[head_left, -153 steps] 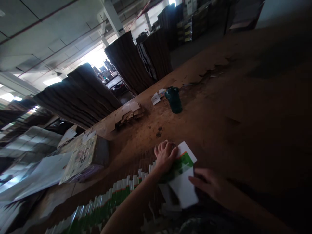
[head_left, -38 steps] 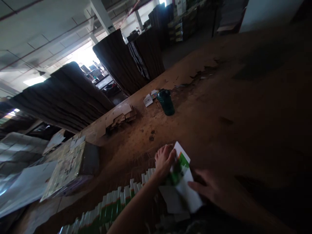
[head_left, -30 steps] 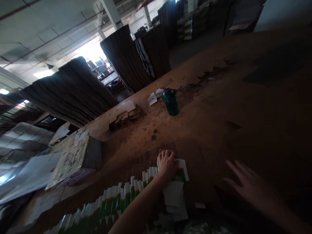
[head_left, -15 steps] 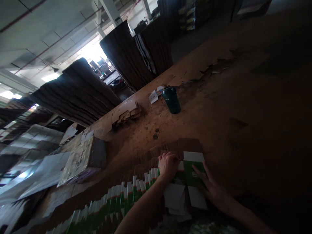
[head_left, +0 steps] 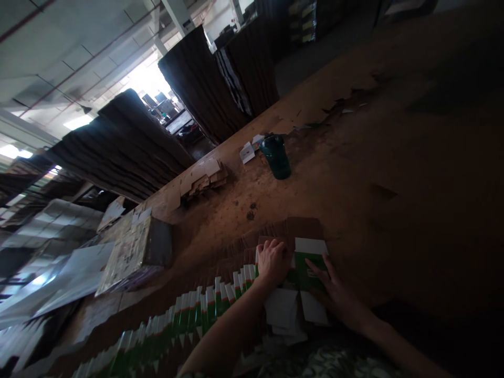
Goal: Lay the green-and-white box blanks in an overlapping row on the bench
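Note:
A long row of overlapping flattened cartons (head_left: 199, 315), green and white with an orange stripe, runs from the lower left to my hands. My left hand (head_left: 272, 262) is closed at the right end of this row, its fingers curled over a carton's upper edge; the fingertips are partly hidden. My right hand (head_left: 334, 286) lies with spread fingers on a green carton with white end flaps (head_left: 311, 245), at the right of the row. White flaps (head_left: 281, 307) stick out below, between my forearms.
A dark green cup (head_left: 276, 157) stands on the brown worktable (head_left: 334, 194). Beyond the hands lie a stack of cardboard pieces (head_left: 202, 178) and small printed papers (head_left: 247, 153). A taped box (head_left: 129, 257) sits at the left. Tall dark stacks (head_left: 126, 144) rise behind the table.
The view has shifted slightly, so the table and its things sit a little higher. Both hands keep nearly the same places on the cartons.

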A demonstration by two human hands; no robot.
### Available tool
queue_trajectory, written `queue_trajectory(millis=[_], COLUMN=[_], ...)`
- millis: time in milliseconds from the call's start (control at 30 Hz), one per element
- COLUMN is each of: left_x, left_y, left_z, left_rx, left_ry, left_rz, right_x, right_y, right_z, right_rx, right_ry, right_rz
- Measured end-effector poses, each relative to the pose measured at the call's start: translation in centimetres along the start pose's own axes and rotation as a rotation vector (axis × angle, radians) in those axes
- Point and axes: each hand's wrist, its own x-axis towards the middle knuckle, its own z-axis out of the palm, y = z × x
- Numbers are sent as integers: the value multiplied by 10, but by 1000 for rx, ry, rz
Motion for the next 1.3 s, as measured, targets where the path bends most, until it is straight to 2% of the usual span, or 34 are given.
queue_trajectory(millis=[100,167,233,300,400,433,500,600,633,700,733,767,800,833,900,933,1000,1033,1100,1133,1233,1300], left_x=[-3,-5,-5,-5,-4,-3,0,5,7,9,9,9,9,9,8,8,9,10,13,13,14,14], left_y=[3,5,5,5,5,5,6,6,6,5,4,3,2,1,-1,-2,-3,-3,-2,-2,0,1], left_z=[5,11,16,20,20,18,9,-17,-26,-39,-41,-39,-35,-29,-15,-9,-3,-2,-4,-5,-7,-6], left_rx=[25,28,25,9,-38,-63,-139,-296,-310,-228,-150,-72,-10,25,36,23,-13,-31,-67,-85,-123,-127], left_ry=[5,18,19,14,12,6,-21,-64,-51,16,55,81,89,79,41,23,-1,-5,-1,3,25,36], left_rz=[68,105,105,87,59,45,12,-40,-52,-56,-42,-15,17,49,79,73,34,12,-21,-30,-52,-75], right_x=[6,6,-3,-18,-36,-37,-29,-5,2,9,9,7,4,1,-7,-10,-13,-13,-7,-3,6,7], right_y=[-2,9,31,62,91,88,58,-27,-54,-88,-90,-81,-63,-39,18,42,73,77,66,54,14,-3], right_z=[-13,-25,-42,-61,-90,-100,-117,-133,-134,-129,-125,-120,-116,-113,-113,-116,-125,-128,-127,-121,-86,-59], right_rx=[-147,-225,-302,-397,-439,-385,-174,264,411,579,582,531,435,312,66,5,-1,46,159,203,247,215], right_ry=[-26,-48,-17,78,162,139,37,-118,-179,-423,-509,-528,-461,-318,57,148,181,158,139,142,61,-49], right_rz=[-9,-33,-50,-32,65,108,157,67,25,46,68,95,123,156,250,304,419,457,446,390,171,122])
